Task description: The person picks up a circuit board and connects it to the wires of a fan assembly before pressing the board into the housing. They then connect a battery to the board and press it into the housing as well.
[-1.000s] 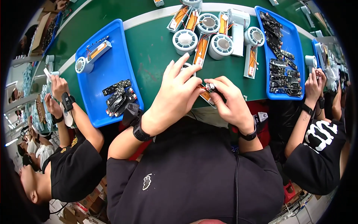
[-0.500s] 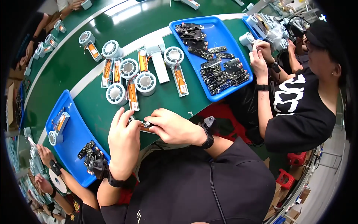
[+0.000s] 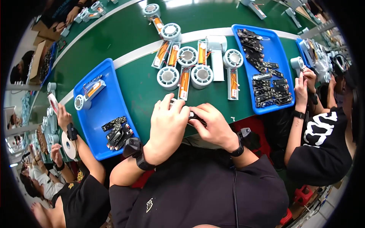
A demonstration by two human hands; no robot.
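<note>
My left hand [image 3: 167, 123] is closed around a handheld fan, with only a bit of its pale rim [image 3: 173, 101] showing past the fingers. Close against it, my right hand [image 3: 213, 127] pinches a small black circuit board [image 3: 197, 117] between thumb and fingers. The hands hide most of both parts and where they meet. Just beyond them on the green table lie several pale blue-grey fans, among them one with a round head [image 3: 168, 77]. Their open handles show orange batteries [image 3: 184, 83]. One fan [image 3: 218, 62] lies with its plain handle side up.
At right, a blue tray [image 3: 270, 38] holds many black circuit boards [image 3: 272, 91]. The left blue tray [image 3: 88, 135] carries a fan [image 3: 89, 94] and a pile of boards [image 3: 117, 133]. Co-workers sit on both sides; a hand at right [image 3: 301, 89] works on a fan [image 3: 297, 64].
The whole view has turned, so the table and trays appear farther right. My hands remain together; the board is now more covered by the right fingers. The left co-worker's hand has risen.
</note>
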